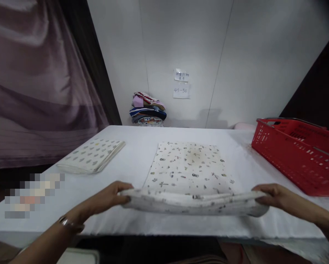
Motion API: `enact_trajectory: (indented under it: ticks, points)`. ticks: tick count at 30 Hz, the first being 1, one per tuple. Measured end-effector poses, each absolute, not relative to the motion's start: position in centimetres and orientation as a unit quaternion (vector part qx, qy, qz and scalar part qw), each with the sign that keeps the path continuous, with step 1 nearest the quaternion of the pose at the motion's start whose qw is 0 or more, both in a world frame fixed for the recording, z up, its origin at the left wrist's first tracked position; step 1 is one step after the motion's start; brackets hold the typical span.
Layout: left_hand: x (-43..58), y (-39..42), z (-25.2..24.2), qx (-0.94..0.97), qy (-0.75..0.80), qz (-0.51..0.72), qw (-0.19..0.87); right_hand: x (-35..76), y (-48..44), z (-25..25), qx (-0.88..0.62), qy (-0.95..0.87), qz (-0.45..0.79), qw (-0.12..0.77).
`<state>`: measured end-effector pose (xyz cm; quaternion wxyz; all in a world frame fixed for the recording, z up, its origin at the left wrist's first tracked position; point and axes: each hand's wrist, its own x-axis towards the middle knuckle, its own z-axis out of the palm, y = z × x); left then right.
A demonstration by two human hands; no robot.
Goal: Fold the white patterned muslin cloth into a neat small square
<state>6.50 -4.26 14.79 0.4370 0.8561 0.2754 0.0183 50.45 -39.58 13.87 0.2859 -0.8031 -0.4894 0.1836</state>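
Observation:
A white cloth printed with small grey and brown figures lies partly flat on the white table, its near part lifted in a layered fold. My left hand pinches the left end of that raised fold between thumb and fingers; a bracelet circles the wrist. At the other end, my right hand grips the fold's right corner in the same way. Between both hands the fold sags slightly above the table's front part. A faint brownish patch shows on the flat far part of the cloth.
On the white table, a folded cloth with grey leaf-like marks lies left. A red plastic basket stands right. Behind the table are stacked folded fabrics and wall papers. A pink curtain hangs left.

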Motion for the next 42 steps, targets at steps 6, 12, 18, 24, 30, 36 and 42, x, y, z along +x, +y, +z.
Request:
enact_trajectory:
  ticks: [6,12,18,24,30,36,42]
  points:
    - [16.2,3.0,14.1,0.703,0.336,0.209,0.591,56.6,-31.2,14.7,-0.753,-0.362,0.3,0.46]
    - [25.5,9.3,10.4,0.62,0.409,0.251,0.621,62.1,-22.5,9.0,-0.746,-0.254,0.273,0.551]
    - [31.2,13.7,6.8,0.649,0.488,0.262,0.522,66.1,-16.3,3.7,-0.767,-0.225,0.214,0.562]
    - [34.5,16.2,4.5,0.686,0.535,0.264,0.417,69.0,-12.4,0.4,-0.822,-0.234,0.078,0.514]
    - [36.1,17.8,2.9,0.728,0.566,0.221,0.317,69.7,-10.5,-1.1,-0.881,-0.258,-0.004,0.397]
    - [36.4,17.1,2.8,0.748,0.586,0.202,0.238,69.2,-10.2,-0.7,-0.894,-0.259,-0.038,0.362]
    - [36.7,16.1,3.2,0.785,0.586,0.121,0.16,68.0,-9.9,0.5,-0.934,-0.247,-0.001,0.26]
